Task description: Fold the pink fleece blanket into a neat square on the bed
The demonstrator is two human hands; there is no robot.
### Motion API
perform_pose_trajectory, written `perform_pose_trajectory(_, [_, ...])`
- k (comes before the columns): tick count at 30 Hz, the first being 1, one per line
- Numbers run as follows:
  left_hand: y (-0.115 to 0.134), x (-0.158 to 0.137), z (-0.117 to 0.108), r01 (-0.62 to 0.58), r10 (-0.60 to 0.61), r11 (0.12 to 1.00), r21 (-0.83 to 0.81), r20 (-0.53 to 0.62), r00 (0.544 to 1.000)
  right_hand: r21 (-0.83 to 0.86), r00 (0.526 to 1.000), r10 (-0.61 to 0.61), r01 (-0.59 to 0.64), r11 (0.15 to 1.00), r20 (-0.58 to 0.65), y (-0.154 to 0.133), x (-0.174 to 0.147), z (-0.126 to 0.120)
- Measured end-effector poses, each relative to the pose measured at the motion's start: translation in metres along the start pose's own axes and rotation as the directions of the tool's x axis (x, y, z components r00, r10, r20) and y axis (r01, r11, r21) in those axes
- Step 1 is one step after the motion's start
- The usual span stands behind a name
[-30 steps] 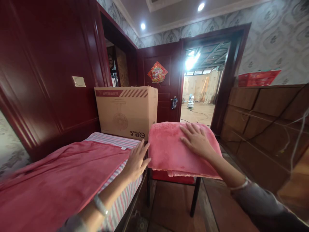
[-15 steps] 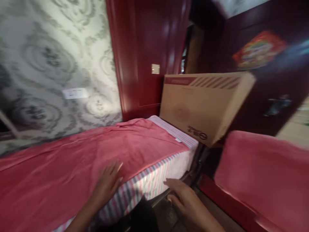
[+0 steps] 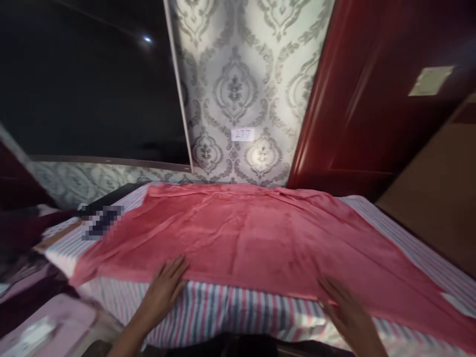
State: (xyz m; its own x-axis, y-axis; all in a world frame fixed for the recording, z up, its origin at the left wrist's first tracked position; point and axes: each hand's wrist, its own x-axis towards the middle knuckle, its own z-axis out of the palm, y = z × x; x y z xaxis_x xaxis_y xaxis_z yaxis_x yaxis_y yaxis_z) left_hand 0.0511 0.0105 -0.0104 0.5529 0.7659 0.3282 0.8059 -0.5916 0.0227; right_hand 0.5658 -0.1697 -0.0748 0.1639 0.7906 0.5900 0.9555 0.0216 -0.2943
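A pink-red blanket (image 3: 260, 238) lies spread over a surface covered by a striped cloth (image 3: 230, 310), with a few creases and a folded ridge along its far edge. My left hand (image 3: 167, 282) rests on the blanket's near edge, fingers stretched out and pointing away from me. Further right, my right hand (image 3: 344, 305) is at the same near edge, its fingers extended on the blanket and the thumb by the hem. Neither hand grips anything. A small white tag (image 3: 457, 303) shows at the blanket's right end.
A large dark television (image 3: 92, 89) stands behind on the left. The patterned wall bears a paper label (image 3: 243, 134). At right are a dark red door panel (image 3: 357, 99) with a switch plate (image 3: 431, 81) and a cardboard box (image 3: 439, 198). A pinkish stool-like surface (image 3: 55, 322) sits lower left.
My view has swung left, bringing the television into sight. My right hand has come from over the floor gap onto the blanket's near edge; my left hand stays on the blanket.
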Motion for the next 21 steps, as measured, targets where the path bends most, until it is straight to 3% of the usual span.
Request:
perform_pose_trajectory(3, [-0.034, -0.014, -0.02, 0.113, -0.114, 0.993, 0.026, 0.008, 0.993, 0.011, 0.998, -0.06, 0.06, 0.998, 0.014, 0.009, 0.0, -0.001])
perform_pose_trajectory(6, [-0.066, -0.018, -0.037, 0.106, -0.106, 0.994, 0.012, 0.02, 0.994, -0.019, 0.998, -0.058, 0.058, 0.998, -0.028, 0.011, 0.003, 0.0])
perform_pose_trajectory(12, [-0.128, -0.021, -0.046, 0.19, -0.186, 0.981, 0.036, -0.084, 0.979, -0.091, 0.994, 0.042, -0.051, 0.995, -0.097, 0.013, 0.015, 0.001])
perform_pose_trajectory(17, [-0.168, -0.013, -0.048, 0.219, -0.226, 0.974, -0.062, -0.14, 0.964, -0.122, 0.982, 0.184, -0.187, 0.975, -0.035, -0.007, 0.046, -0.031])
perform_pose_trajectory(21, [-0.176, 0.008, -0.071, 0.314, -0.341, 0.937, -0.154, -0.196, 0.919, -0.19, 0.952, 0.276, -0.297, 0.936, -0.13, -0.027, 0.069, -0.072])
